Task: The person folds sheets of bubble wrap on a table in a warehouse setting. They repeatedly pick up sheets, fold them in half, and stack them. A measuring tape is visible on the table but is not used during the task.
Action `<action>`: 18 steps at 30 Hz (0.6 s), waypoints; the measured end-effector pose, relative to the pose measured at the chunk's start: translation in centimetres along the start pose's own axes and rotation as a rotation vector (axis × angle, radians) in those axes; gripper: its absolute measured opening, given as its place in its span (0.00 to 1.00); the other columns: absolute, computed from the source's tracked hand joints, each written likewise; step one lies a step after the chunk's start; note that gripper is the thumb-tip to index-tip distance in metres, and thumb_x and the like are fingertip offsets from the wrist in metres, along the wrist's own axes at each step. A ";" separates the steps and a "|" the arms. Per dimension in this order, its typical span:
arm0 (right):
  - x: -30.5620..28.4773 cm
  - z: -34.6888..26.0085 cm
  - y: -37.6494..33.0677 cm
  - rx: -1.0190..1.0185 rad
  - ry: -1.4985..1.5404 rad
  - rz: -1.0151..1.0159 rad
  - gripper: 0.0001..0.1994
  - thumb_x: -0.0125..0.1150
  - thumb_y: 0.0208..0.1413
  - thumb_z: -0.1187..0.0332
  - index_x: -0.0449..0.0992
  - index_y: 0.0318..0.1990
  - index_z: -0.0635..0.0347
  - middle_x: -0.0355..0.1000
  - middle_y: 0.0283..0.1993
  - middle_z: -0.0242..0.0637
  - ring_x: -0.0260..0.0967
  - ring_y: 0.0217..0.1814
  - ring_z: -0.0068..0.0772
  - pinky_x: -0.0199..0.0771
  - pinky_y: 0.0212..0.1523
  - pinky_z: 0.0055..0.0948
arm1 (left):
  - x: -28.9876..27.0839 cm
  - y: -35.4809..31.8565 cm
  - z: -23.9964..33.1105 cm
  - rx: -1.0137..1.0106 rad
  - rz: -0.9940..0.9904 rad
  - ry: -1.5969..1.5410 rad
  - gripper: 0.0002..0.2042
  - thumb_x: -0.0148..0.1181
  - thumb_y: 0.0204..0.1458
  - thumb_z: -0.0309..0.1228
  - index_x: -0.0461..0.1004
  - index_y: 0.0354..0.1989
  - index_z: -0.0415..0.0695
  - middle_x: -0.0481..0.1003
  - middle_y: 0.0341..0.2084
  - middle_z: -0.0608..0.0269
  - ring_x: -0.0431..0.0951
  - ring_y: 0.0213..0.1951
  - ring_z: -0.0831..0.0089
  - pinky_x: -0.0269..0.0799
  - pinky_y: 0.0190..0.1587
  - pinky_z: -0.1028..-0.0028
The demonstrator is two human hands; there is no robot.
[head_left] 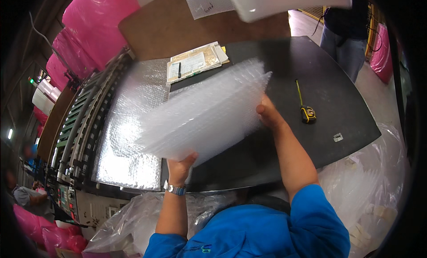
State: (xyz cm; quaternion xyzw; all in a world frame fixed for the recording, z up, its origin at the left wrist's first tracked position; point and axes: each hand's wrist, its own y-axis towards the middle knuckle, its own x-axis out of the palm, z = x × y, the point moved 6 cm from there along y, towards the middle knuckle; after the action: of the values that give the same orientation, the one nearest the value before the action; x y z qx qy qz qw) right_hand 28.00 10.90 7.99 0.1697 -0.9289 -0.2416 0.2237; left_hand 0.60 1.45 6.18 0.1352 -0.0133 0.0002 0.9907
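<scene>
Stack of bubble-wrap sheets (204, 115) held tilted above black table (329, 106), long axis from lower left to upper right. Left hand (181, 166) closed on lower edge, right hand (267, 112) closed on right edge, both equally near.

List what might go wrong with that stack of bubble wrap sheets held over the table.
1. The bubble wrap stack is pinched only at two edges by the left hand and right hand, so loose sheets may slip out.
2. Swinging it low may knock the tape measure or the papers.

One bubble-wrap stack (205, 117), one tape measure (308, 113), one paper pile (195, 62), one pen (179, 70), two hands.
</scene>
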 end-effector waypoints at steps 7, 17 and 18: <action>1.2 1.5 -0.8 0.136 -0.071 -0.010 0.46 0.64 0.31 0.40 0.58 0.54 0.65 0.61 0.50 0.37 0.56 0.54 0.31 0.54 0.54 0.29 | 1.4 -0.3 0.3 0.165 0.154 0.130 0.16 0.64 0.40 0.27 0.69 0.38 0.37 0.72 0.34 0.60 0.70 0.36 0.72 0.66 0.39 0.73; 0.0 4.3 -0.8 0.386 -0.381 0.126 0.25 0.58 0.48 0.55 0.63 0.52 0.56 0.64 0.45 0.37 0.60 0.48 0.29 0.60 0.49 0.27 | -9.3 -1.1 8.2 0.638 0.754 0.632 0.22 0.62 0.41 0.24 0.60 0.45 0.35 0.67 0.38 0.56 0.69 0.40 0.68 0.64 0.44 0.72; 0.3 4.6 -0.8 0.382 -0.419 0.094 0.25 0.58 0.48 0.56 0.64 0.51 0.56 0.64 0.44 0.37 0.60 0.48 0.29 0.61 0.49 0.27 | -10.1 -1.5 8.9 0.629 0.781 0.640 0.23 0.61 0.42 0.24 0.59 0.47 0.36 0.66 0.39 0.56 0.68 0.41 0.69 0.63 0.45 0.72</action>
State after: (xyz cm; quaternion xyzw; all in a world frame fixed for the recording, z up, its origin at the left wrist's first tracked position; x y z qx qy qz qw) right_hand 25.66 11.84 4.06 0.1120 -0.9904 -0.0812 0.0020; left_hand -9.71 -2.38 14.08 0.4007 0.2378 0.4092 0.7845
